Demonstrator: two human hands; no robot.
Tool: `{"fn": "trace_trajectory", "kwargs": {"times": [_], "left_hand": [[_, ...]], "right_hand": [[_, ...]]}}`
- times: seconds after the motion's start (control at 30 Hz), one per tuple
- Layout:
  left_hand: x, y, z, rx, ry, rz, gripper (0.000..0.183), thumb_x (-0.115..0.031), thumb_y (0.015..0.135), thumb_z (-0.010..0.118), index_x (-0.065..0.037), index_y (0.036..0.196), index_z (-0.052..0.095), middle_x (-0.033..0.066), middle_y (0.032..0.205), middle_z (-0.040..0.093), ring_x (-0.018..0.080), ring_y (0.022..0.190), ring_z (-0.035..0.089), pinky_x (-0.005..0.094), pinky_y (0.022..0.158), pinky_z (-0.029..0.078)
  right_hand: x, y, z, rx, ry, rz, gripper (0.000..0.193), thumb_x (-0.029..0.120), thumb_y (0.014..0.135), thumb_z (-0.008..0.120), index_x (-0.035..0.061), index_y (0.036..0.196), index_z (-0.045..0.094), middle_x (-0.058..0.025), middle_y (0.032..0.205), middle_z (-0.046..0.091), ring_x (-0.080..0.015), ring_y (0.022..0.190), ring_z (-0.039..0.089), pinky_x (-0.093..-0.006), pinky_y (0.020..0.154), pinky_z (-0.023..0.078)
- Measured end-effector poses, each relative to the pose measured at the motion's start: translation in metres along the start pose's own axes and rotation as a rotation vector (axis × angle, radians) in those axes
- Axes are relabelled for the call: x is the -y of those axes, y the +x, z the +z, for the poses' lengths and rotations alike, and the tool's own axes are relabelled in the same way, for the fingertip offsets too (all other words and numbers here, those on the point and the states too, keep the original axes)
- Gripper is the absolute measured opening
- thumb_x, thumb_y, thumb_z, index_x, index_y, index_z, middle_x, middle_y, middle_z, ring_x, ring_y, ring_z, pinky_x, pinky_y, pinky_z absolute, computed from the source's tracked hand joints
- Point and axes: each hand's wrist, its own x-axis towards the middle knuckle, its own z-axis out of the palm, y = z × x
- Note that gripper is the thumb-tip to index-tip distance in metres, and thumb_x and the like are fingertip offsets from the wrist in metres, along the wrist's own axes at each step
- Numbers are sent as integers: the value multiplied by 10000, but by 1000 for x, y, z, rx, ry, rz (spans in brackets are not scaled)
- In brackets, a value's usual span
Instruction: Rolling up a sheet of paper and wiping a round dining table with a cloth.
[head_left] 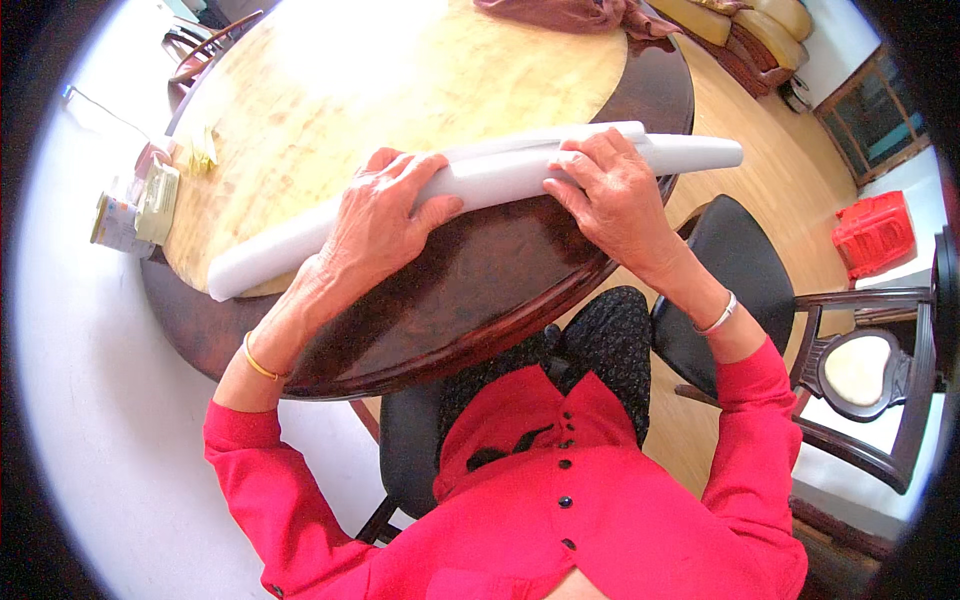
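A long white roll (500, 182), which looks like thin foam sheet, lies slantwise over the near side of the round table. Its loose edge shows along the top, and a narrower end sticks out past the table's rim at the right. My left hand (385, 212) is curled over the roll left of its middle, thumb on the near side and fingers over the top. Farther right, my right hand (612, 195) grips the roll the same way, with fingertips bent over it. The far sides of both grips are hidden.
Under the roll is a pale round board (400, 90) on the dark glossy table (480, 270). A brown cloth (560, 12) lies at the far edge; a tin (115, 222) and a box (157, 203) stand left. Black chairs (735, 280) and a red plastic crate (873, 233) are at the right.
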Motion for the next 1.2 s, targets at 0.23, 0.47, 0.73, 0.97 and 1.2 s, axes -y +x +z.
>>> {"fn": "trace_trajectory", "kwargs": {"times": [0.23,0.47,0.73,0.97,1.2], "left_hand": [[7,11,3,33,-76,-42,408,-294,896,588,-5,1182,563,206,1171,601,388,1109,544,434,942,436],[39,34,18,-4,-56,-111,493,-344,916,550,-42,1300,484,193,1364,473,395,1152,524,432,999,406],[29,57,24,65,209,112,702,-495,795,656,22,1238,485,209,1217,537,388,1125,514,478,946,408],[34,72,8,195,61,-53,632,-497,801,670,-37,1214,537,213,998,642,366,954,626,442,821,495],[-36,105,-68,-270,-262,70,486,-433,814,697,-53,1108,617,148,842,688,230,759,677,370,685,521]], "right_hand": [[-8,0,15,5,-86,-110,356,242,808,672,10,1070,608,-167,1087,633,-329,1092,566,-445,982,409],[-25,30,38,98,-104,-156,619,531,758,655,-37,1002,627,-163,929,643,-331,961,582,-442,880,424],[-49,70,43,305,-13,35,631,418,768,699,-23,1204,587,-207,1334,515,-365,1299,404,-416,1109,298],[-32,17,-5,-291,337,331,351,217,749,732,7,1025,677,-154,1083,666,-282,1034,616,-365,894,478],[-17,56,-37,-132,976,609,367,291,898,619,-10,1106,656,-68,901,678,-116,801,604,-277,713,494]]}}
